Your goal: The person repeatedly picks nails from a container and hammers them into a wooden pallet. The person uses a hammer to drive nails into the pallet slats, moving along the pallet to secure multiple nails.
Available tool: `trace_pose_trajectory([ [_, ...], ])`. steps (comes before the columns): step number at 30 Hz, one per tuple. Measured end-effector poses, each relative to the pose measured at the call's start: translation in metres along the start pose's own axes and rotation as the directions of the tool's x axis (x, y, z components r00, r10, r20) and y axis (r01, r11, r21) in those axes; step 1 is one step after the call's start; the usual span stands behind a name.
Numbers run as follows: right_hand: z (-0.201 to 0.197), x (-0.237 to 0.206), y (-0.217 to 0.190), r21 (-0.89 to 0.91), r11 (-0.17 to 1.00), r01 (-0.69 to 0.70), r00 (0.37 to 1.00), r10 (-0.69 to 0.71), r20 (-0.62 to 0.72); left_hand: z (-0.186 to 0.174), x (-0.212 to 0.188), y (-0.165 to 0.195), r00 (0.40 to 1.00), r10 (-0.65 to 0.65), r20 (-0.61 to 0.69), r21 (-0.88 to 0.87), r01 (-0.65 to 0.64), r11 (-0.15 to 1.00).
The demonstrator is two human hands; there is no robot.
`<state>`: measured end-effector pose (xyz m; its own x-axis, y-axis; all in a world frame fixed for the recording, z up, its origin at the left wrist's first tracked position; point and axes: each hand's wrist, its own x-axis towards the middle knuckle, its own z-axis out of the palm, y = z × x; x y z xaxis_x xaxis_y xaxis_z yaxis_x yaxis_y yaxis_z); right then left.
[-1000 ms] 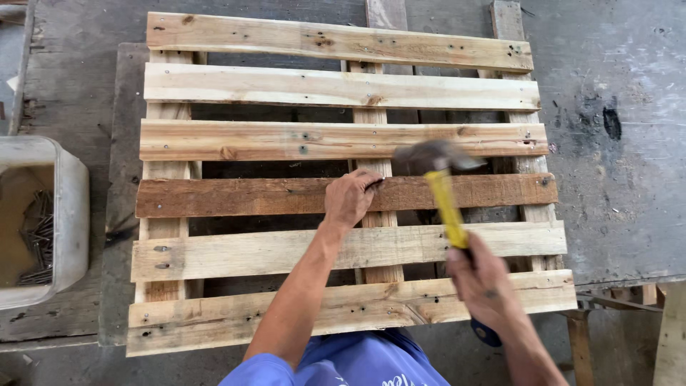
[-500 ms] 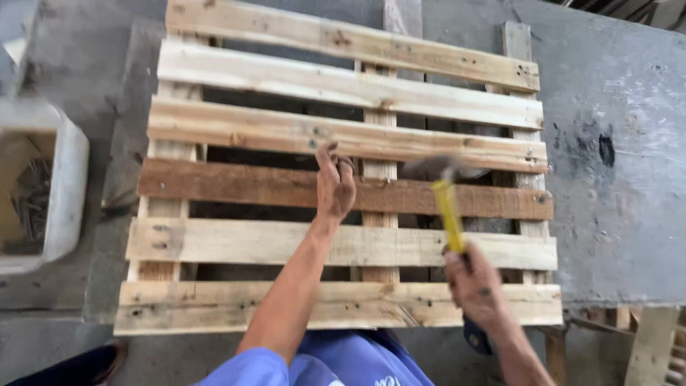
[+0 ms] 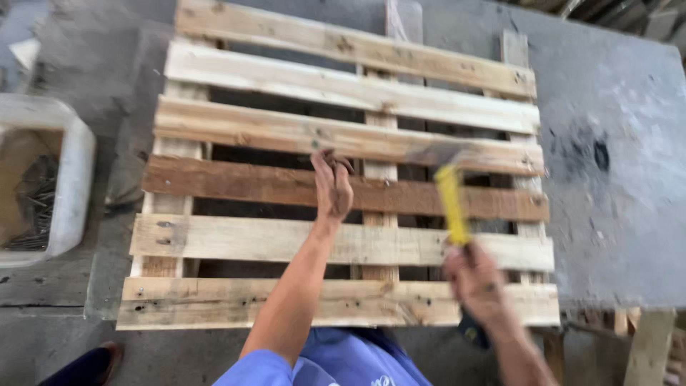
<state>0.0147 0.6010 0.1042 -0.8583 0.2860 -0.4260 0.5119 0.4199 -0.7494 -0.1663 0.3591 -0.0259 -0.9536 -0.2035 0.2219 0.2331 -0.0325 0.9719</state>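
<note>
A wooden pallet (image 3: 343,136) of pale slats and one darker brown slat (image 3: 236,182) lies flat on a grey work surface. My left hand (image 3: 332,187) rests over the brown slat near the middle runner, fingers curled around what look like a few nails. My right hand (image 3: 480,280) grips a hammer with a yellow handle (image 3: 451,204); its blurred metal head is above the slat just to the right of my left hand. My blue clothing shows at the bottom edge.
A white plastic tub (image 3: 68,193) holding several nails stands left of the pallet. The grey surface (image 3: 614,214) extends to the right, with a dark stain. Wooden posts (image 3: 647,343) show at the lower right. A dark shoe (image 3: 93,364) is at lower left.
My left hand has slid up from the brown slat's middle toward its upper edge. The hammer has swung and blurred, and the camera view has shifted closer and right.
</note>
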Motion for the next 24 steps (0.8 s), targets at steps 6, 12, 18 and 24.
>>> trace_pose_trajectory([
  [6, -0.077, -0.062, -0.067, 0.539, 0.212, 0.815, 0.505, -0.716, -0.482, -0.003, 0.001, -0.003, 0.996, -0.071, 0.045, -0.100, 0.075, 0.992],
  [12, 0.050, 0.006, 0.019, -0.168, 0.982, 0.088, 0.994, -0.097, -0.050, -0.007, 0.005, -0.002, 0.992, -0.025, 0.125, -0.112, 0.039, 0.993],
  [18, -0.090, -0.038, -0.031, 0.310, 0.806, 0.505, 0.843, -0.382, -0.379, -0.007, 0.006, -0.004, 0.989, -0.092, 0.117, -0.099, 0.104, 0.990],
  [24, 0.025, -0.032, -0.075, 0.263, 0.759, 0.595, 0.803, -0.552, -0.225, -0.006, 0.006, -0.009, 0.993, -0.085, 0.083, -0.144, 0.096, 0.985],
])
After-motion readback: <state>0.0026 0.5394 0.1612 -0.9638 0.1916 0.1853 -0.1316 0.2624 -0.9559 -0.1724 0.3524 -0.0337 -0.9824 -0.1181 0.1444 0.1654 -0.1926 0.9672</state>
